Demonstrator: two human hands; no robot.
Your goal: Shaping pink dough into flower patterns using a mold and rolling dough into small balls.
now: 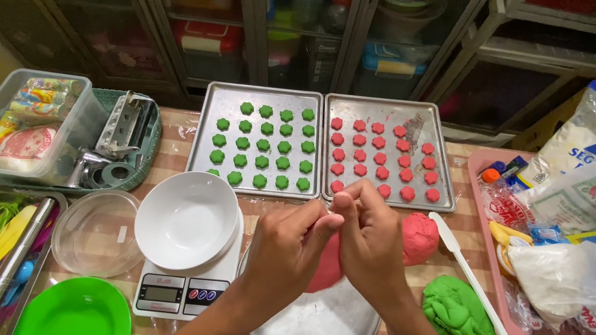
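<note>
Nearest you, a round metal plate (316, 334) lies on the table's near edge, with your forearms crossing above it. Your left hand (287, 252) and right hand (371, 243) meet over the plate, fingers curled and closed together on a lump of red dough (328, 264) that shows between the palms; the thumbs touch at the top. A larger red dough ball (421, 238) sits just right of your right hand, and a green dough mound (457, 313) lies nearer and further right, beside a white spatula (472, 281) laid diagonally.

To the left of your hands, a white bowl (187, 218) rests on a digital kitchen scale (183, 293), with a clear glass dish (96, 230) beside it and a green bowl (75, 314) at the near left.

Farther off, two baking trays stand side by side: the left tray (209, 97) holds rows of green dough pieces (263, 145), the right tray (448, 132) rows of red dough pieces (381, 158). A pink tray (478, 162) with plastic bags sits at the far right.
</note>
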